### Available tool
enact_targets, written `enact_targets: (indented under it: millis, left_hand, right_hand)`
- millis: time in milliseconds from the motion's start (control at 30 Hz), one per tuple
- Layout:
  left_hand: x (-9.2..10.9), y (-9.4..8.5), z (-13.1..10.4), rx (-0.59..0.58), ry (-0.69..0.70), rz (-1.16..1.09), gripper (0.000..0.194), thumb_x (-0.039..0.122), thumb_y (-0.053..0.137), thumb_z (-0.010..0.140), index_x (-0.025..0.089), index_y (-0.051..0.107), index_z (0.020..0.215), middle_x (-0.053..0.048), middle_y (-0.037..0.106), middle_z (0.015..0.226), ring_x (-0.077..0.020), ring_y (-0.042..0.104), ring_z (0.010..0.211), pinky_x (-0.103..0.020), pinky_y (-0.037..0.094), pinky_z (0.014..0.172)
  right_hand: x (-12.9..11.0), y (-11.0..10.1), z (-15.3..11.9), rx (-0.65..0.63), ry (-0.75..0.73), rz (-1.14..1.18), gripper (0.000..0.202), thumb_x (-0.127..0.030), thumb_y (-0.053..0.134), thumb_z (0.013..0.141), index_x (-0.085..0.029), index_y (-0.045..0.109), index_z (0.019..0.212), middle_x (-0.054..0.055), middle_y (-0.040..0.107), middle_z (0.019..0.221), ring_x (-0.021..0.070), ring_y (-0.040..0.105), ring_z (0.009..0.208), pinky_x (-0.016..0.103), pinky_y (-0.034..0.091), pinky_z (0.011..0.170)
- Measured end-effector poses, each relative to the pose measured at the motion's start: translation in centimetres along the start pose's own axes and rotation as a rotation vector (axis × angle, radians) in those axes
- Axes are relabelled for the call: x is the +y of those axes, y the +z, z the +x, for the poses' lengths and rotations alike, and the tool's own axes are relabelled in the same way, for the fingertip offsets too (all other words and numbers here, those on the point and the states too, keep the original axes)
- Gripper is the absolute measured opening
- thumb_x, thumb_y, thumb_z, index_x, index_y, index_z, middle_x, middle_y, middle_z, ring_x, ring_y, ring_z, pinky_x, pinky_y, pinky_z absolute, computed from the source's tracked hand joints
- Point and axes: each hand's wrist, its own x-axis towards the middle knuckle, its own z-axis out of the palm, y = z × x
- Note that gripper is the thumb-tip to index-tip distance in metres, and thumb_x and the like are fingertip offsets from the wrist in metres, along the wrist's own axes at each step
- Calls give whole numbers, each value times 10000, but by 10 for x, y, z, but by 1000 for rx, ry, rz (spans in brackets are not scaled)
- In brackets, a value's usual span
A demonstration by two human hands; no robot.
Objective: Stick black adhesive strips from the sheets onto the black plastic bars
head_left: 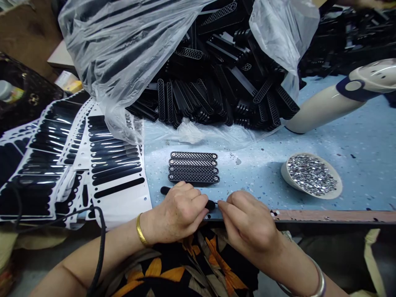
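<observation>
From the head view, my left hand (184, 210) is curled into a near fist round a slim black bar with rounded ends (163, 190), just in front of me at the near edge of the pale blue speckled tabletop (253, 169). One end of the bar pokes out past my knuckles, the other past my thumb. My right hand (252, 222) is at that second end, thumb and forefinger pressed together; a thin dark sliver shows by their tips, and I cannot tell whether I have hold of it.

Just beyond my left hand, four black bars with diamond-lattice faces (193, 169) lie side by side. To my right sits a round cream bowl (338, 189) full of small shiny silver pieces (311, 173), and behind it a glossy cream-white tubular device with a navy band (324, 108) leans across. Farther back, a heap of black lattice-faced plastic parts (222, 86) spills from a clear plastic bag (123, 49).

On my left are overlapping white sheets carrying glossy black strips (123, 208). Behind them, the print on a small yellow-and-white packet (71, 83) is too small to read, and a dark brown bag (32, 80) bears gold emblems, lettering unclear.
</observation>
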Motion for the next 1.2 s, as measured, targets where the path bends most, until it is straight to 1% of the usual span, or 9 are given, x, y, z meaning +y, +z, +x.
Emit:
enact_targets:
  millis: [100, 167, 267, 367, 600, 767, 900, 1033, 1200]
  left_hand:
    - [0, 1, -1, 2, 4, -6, 196, 191, 444, 943, 143, 597, 830, -50, 592, 710, -182, 502, 667, -326, 386, 630]
    - [0, 2, -1, 3, 6, -9, 199, 194, 446, 943, 143, 598, 826, -50, 595, 713, -183, 500, 670, -329, 383, 633]
    - [-1, 2, -1, -1, 3, -10, 205, 199, 451, 945, 142, 596, 811, -47, 596, 716, -178, 496, 667, -330, 376, 636]
    - [-1, 1, -1, -8, 2, -8, 227, 197, 446, 945, 143, 586, 776, -44, 591, 703, -174, 494, 658, -329, 370, 627]
    - [-1, 0, 0, -3, -3, -20, 203, 199, 458, 942, 127, 611, 830, -51, 606, 721, -187, 527, 685, -338, 391, 635]
    - [-1, 0, -1, 10, 4, -24, 188, 197, 460, 940, 128, 609, 849, -50, 605, 722, -185, 532, 682, -337, 397, 632]
    - [0, -2, 0, 14, 11, -9, 192, 197, 448, 944, 141, 598, 837, -45, 599, 711, -184, 527, 675, -335, 392, 626]
    - [0, -2, 0, 20, 14, 5, 205, 192, 446, 939, 147, 588, 799, -38, 588, 685, -180, 514, 655, -333, 379, 613]
    - [-3, 3, 0, 61, 35, -6, 246, 170, 411, 929, 156, 569, 741, -33, 570, 649, -169, 484, 616, -328, 369, 593]
  right_hand:
    - [-4, 0, 1, -14, -59, -103, 282, 23, 422, 839, -148, 584, 683, 41, 432, 643, 189, 360, 629, 354, 293, 570]
    - [-5, 0, 2, -14, -82, -124, 293, 19, 412, 837, -162, 560, 660, 39, 422, 638, 191, 346, 624, 356, 280, 566]
    - [-3, 0, 3, -18, -51, -53, 310, 45, 421, 816, -184, 487, 617, 18, 390, 646, 172, 340, 622, 339, 272, 565]
    - [1, -1, 3, -41, -19, 25, 319, 74, 423, 798, -185, 451, 614, 4, 372, 659, 155, 343, 623, 321, 267, 564]
    - [-2, 0, 6, 26, 2, 61, 329, 62, 423, 838, -183, 473, 625, -5, 367, 643, 153, 350, 613, 324, 254, 560]
    - [-1, 4, 4, 9, -8, 40, 324, 58, 437, 833, -180, 476, 616, -1, 371, 641, 154, 346, 615, 328, 256, 565]
    - [-4, 0, 7, -7, -17, 7, 330, 68, 431, 818, -179, 474, 603, 6, 373, 634, 158, 331, 614, 334, 252, 569]
    - [-6, 0, 10, -38, -96, -78, 310, 36, 412, 812, -181, 499, 609, 31, 402, 635, 180, 330, 624, 339, 263, 572]
    - [-4, 13, 8, -126, -261, -201, 248, -21, 407, 773, -199, 504, 629, 40, 409, 623, 192, 299, 600, 345, 214, 559]
